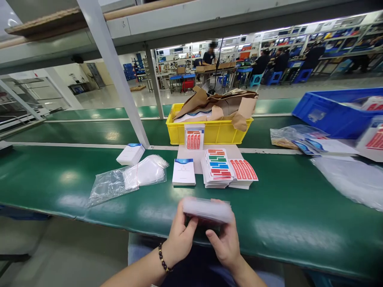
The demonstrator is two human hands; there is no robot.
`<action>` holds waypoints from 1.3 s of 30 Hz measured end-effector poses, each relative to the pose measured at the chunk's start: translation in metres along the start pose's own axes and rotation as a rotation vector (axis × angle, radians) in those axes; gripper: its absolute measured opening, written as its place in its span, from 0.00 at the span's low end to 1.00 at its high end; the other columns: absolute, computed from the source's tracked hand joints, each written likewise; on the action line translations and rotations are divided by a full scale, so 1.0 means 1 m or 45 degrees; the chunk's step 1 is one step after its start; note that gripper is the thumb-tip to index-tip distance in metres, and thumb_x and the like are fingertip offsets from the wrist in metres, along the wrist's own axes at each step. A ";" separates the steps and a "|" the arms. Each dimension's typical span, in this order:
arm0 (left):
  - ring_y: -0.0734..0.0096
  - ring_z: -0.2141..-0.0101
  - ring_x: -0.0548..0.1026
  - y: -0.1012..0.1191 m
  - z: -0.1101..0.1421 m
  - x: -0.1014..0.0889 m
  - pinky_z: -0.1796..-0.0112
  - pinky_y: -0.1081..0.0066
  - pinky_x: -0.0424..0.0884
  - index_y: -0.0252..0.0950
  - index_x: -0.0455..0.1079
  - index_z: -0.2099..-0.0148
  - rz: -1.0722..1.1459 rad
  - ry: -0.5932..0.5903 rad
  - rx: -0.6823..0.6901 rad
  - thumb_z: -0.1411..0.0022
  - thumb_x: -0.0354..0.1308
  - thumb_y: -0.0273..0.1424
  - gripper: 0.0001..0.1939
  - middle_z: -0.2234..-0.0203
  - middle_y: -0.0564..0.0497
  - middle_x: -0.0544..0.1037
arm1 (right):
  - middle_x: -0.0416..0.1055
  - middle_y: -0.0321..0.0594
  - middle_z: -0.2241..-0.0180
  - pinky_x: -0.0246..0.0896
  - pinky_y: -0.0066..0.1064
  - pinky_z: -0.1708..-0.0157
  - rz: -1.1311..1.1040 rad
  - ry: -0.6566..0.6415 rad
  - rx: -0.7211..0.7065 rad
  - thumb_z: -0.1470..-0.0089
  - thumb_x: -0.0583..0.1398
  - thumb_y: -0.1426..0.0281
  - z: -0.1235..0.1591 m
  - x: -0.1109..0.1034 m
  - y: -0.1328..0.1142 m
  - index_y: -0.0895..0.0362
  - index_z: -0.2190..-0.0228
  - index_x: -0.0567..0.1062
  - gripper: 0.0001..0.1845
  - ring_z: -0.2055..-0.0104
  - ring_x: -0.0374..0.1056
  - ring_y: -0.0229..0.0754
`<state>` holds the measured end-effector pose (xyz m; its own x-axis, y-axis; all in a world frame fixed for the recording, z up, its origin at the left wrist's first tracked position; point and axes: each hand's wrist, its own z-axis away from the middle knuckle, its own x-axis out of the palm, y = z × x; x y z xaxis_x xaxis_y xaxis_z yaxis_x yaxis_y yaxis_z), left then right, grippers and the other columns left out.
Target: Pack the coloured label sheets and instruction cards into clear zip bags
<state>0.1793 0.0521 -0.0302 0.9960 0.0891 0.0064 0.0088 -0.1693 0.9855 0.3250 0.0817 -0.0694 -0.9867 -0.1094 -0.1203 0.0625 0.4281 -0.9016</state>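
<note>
Close to the table's near edge, a whitish, see-through stack of plastic bags (208,210) is held up between both hands, slightly blurred. My left hand (182,237) grips its left end, thumb below and fingers behind. On the right end, my right hand (226,241) has its fingers round the stack, with the thumb lifted a little off it. Beyond the hands stand a pile of white booklets with a blue top edge (183,173), a pile of multicoloured sticker sheets (219,167) and a pile of red sticker sheets (243,171).
A yellow crate (209,133) with brown paper stands behind the piles, a sticker packet (194,137) against its front. Clear bags (128,179) and more booklets (131,154) lie left. Right are a blue crate (332,109) and plastic bags (353,179). A metal post (115,71) rises left.
</note>
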 end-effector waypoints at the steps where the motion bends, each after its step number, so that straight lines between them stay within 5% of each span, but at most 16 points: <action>1: 0.65 0.52 0.63 0.004 0.000 0.000 0.51 0.66 0.58 0.37 0.55 0.47 -0.004 0.010 -0.009 0.39 0.46 0.32 0.17 0.53 0.46 0.65 | 0.49 0.52 0.46 0.48 0.46 0.48 0.040 -0.022 -0.044 0.52 0.55 0.54 -0.003 -0.001 -0.004 0.59 0.46 0.49 0.39 0.45 0.50 0.54; 6: 0.66 0.54 0.64 0.012 0.000 -0.004 0.52 0.67 0.60 0.39 0.55 0.49 0.044 0.009 -0.070 0.38 0.45 0.33 0.15 0.55 0.48 0.65 | 0.41 0.52 0.42 0.39 0.48 0.45 0.163 -0.140 -0.098 0.52 0.52 0.49 -0.011 -0.009 -0.020 0.61 0.42 0.39 0.46 0.41 0.41 0.56; 12: 0.64 0.48 0.58 0.005 0.007 -0.009 0.49 0.67 0.55 0.42 0.49 0.44 -0.075 -0.016 -0.163 0.39 0.46 0.35 0.22 0.48 0.48 0.58 | 0.37 0.50 0.40 0.39 0.45 0.44 0.275 -0.193 -0.041 0.50 0.55 0.60 -0.004 -0.012 -0.034 0.61 0.42 0.30 0.47 0.39 0.37 0.52; 18: 0.61 0.49 0.60 0.009 -0.003 -0.013 0.48 0.66 0.55 0.39 0.57 0.47 -0.172 -0.062 -0.158 0.42 0.49 0.38 0.21 0.49 0.47 0.62 | 0.40 0.47 0.40 0.45 0.41 0.45 0.287 -0.249 0.054 0.50 0.54 0.71 -0.003 -0.022 -0.029 0.56 0.43 0.27 0.46 0.40 0.42 0.45; 20: 0.60 0.50 0.62 0.006 -0.004 -0.009 0.50 0.67 0.58 0.38 0.56 0.47 -0.094 -0.011 -0.159 0.43 0.50 0.39 0.23 0.50 0.46 0.63 | 0.45 0.47 0.41 0.47 0.40 0.46 0.306 -0.253 0.087 0.49 0.53 0.74 -0.002 -0.024 -0.021 0.54 0.42 0.31 0.42 0.41 0.46 0.44; 25: 0.63 0.49 0.61 -0.005 -0.006 -0.007 0.50 0.68 0.59 0.40 0.50 0.44 -0.202 0.003 -0.131 0.41 0.47 0.37 0.23 0.48 0.47 0.61 | 0.67 0.43 0.54 0.58 0.34 0.53 0.298 -0.335 0.146 0.48 0.53 0.74 -0.007 -0.025 -0.006 0.55 0.51 0.63 0.22 0.52 0.62 0.44; 34: 0.64 0.54 0.67 0.001 -0.020 -0.033 0.55 0.66 0.67 0.37 0.40 0.41 -0.949 -0.273 0.615 0.45 0.46 0.21 0.31 0.53 0.40 0.65 | 0.72 0.41 0.60 0.65 0.31 0.60 0.426 -0.422 -0.098 0.48 0.53 0.71 -0.013 -0.034 0.007 0.54 0.60 0.72 0.14 0.57 0.68 0.45; 39: 0.63 0.56 0.67 0.039 -0.075 -0.039 0.57 0.64 0.67 0.33 0.42 0.41 -0.995 -0.158 1.054 0.48 0.48 0.21 0.33 0.55 0.39 0.66 | 0.74 0.41 0.64 0.66 0.31 0.64 0.557 -0.309 -0.411 0.51 0.54 0.71 -0.090 -0.040 -0.017 0.53 0.63 0.73 0.13 0.63 0.70 0.43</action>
<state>0.1340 0.1155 0.0211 0.6940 0.3645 -0.6208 0.6394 -0.7085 0.2988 0.3495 0.1599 -0.0116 -0.8147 -0.0474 -0.5779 0.3688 0.7267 -0.5795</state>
